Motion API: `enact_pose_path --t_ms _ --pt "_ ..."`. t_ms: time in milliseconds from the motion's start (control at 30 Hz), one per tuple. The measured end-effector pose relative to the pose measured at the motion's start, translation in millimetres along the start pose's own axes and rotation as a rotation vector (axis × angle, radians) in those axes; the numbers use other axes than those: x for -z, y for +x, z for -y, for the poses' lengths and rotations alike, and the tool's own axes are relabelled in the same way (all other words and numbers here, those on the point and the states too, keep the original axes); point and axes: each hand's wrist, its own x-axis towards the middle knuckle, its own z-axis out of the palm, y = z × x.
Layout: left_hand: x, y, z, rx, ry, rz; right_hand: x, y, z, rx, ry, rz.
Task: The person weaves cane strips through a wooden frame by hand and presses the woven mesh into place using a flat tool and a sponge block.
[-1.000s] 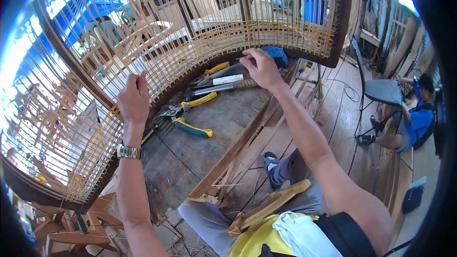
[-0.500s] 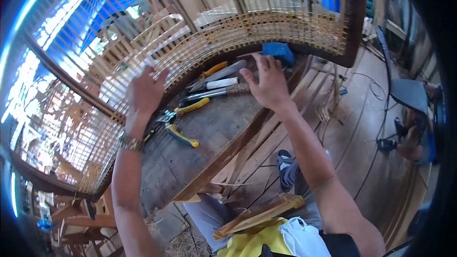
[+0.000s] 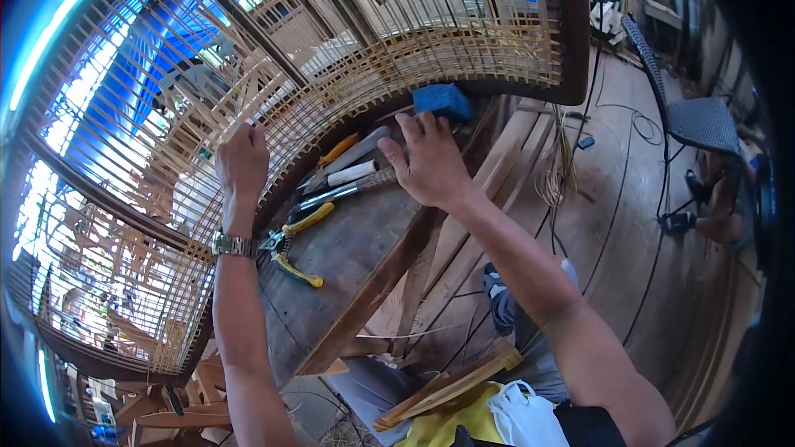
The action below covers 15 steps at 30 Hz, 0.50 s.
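A curved lattice panel of cane strands (image 3: 389, 58) in a dark wooden frame (image 3: 571, 41) stands in front of me. My left hand (image 3: 243, 161), with a metal watch at the wrist, is against its lower left weave. The fingers are curled with the thumb upright; whatever they pinch is hidden. Over the tools on the dark table (image 3: 331, 248) is my right hand (image 3: 429, 161), its thumb apart and fingers loosely bent, nothing visible in it. Just beyond its fingertips is a blue block (image 3: 443, 101). Yellow-handled pliers (image 3: 290, 240) lie closer to my left wrist.
Beside the pliers lie a metal-shafted tool (image 3: 331, 196), a white-handled tool (image 3: 352, 174) and an orange-handled tool (image 3: 338, 149). A wooden piece (image 3: 447, 389) rests across my lap. At the right, loose cane strands (image 3: 559, 170) hang near a grey chair (image 3: 704, 124).
My left hand's fingers have gone from spread to curled at the weave. The right hand stays over the tools. The whole view has shifted, with panel and tools now further left.
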Motion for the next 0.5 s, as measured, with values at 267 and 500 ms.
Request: enact_pose_path --t_ms 267,500 --pt "4.9 3.8 16.2 0.072 -0.108 0.084 4.5 0.9 1.5 -0.014 -0.063 0.047" --pt "125.0 -129.2 140.8 0.114 -0.144 0.078 5.2 -0.9 4.9 -0.01 -0.057 0.019"
